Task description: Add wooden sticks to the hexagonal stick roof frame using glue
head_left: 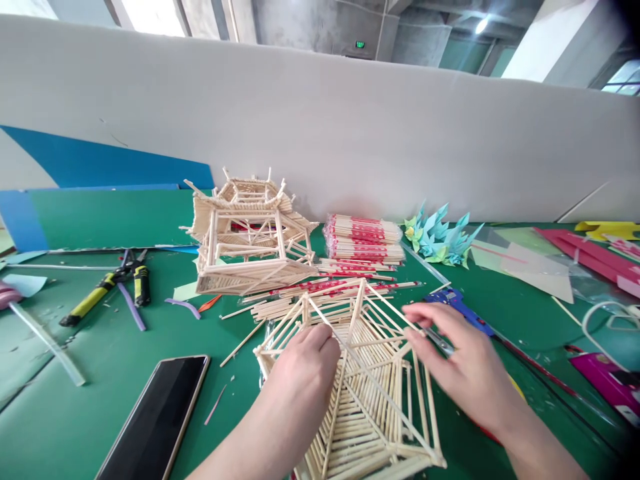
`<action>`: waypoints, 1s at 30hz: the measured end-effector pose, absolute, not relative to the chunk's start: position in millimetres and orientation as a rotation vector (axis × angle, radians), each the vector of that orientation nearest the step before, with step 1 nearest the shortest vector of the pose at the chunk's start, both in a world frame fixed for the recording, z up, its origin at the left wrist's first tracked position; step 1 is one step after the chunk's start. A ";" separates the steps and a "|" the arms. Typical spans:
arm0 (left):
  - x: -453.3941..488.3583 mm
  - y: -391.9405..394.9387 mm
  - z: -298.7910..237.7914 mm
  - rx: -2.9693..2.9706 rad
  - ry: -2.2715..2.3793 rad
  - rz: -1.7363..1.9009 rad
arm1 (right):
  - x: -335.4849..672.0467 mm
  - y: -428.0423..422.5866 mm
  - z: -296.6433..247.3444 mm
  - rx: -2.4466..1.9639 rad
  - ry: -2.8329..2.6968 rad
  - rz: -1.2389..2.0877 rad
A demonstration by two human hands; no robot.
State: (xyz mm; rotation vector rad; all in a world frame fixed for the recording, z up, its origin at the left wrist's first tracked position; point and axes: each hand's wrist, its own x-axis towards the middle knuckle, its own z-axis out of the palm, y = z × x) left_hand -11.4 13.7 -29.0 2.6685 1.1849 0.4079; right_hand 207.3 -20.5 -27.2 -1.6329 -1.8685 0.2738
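Note:
A hexagonal roof frame made of wooden sticks (370, 387) lies on the green table in front of me. My left hand (305, 373) rests on its left side with fingers curled over the sticks, gripping the frame. My right hand (463, 363) hovers at the frame's right edge, fingers pinched around a thin metal tool, apparently tweezers (436, 337), whose tip points at a stick. Behind it stands a finished stick pavilion (245, 233).
Wrapped chopstick bundles (363, 239) and loose sticks lie behind the frame. A phone (160, 417) sits at lower left, yellow-handled cutters (107, 283) farther left. Paper cranes (440, 237), a blue glue gun (463, 307) and coloured paper sheets occupy the right. A white partition closes the back.

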 end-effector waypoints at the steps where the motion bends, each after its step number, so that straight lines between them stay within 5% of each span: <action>1: -11.7 13.6 -29.2 2.675 1.186 0.404 | 224.7 -21.5 -34.2 -1.736 -1.788 0.223; 15: -14.3 8.3 -18.4 2.614 1.211 0.414 | 370.6 -1.2 -131.3 -2.357 -1.589 0.010; 23: -26.5 -3.3 -16.5 2.404 0.913 0.866 | 372.7 9.1 -133.2 -2.326 -1.512 0.090; 30: -23.5 -18.4 -8.7 2.723 0.819 0.640 | 382.4 -21.0 -100.6 -2.031 -1.309 0.370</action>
